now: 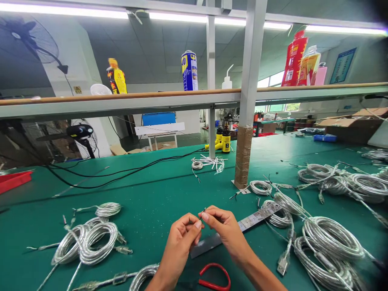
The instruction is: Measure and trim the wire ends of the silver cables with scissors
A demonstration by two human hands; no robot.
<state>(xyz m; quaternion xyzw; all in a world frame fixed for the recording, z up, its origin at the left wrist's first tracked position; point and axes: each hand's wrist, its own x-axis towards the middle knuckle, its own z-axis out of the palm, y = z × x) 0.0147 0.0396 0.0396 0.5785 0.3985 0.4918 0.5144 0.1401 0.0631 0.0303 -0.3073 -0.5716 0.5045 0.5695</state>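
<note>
My left hand (183, 236) and my right hand (222, 224) meet at the middle of the green bench, fingertips pinched close together. Between them shows a tiny dark tip (205, 209) that looks like the end of a thin wire; the fingers hide most of it. Beneath my hands a metal ruler (251, 220) lies at a slant. Red tool handles (216, 277) lie just below my hands, the rest of the tool unclear. By my left wrist is a coiled clear-jacketed cable (142, 278), partly covered by the forearm.
Coiled USB cables (97, 242) lie at left, and more cable coils (330, 238) fill the right. A taped post (243, 157) rises from the bench under a shelf (151, 97) with bottles. Yellow heat guns (224, 141) and black cords (136, 167) are at the back.
</note>
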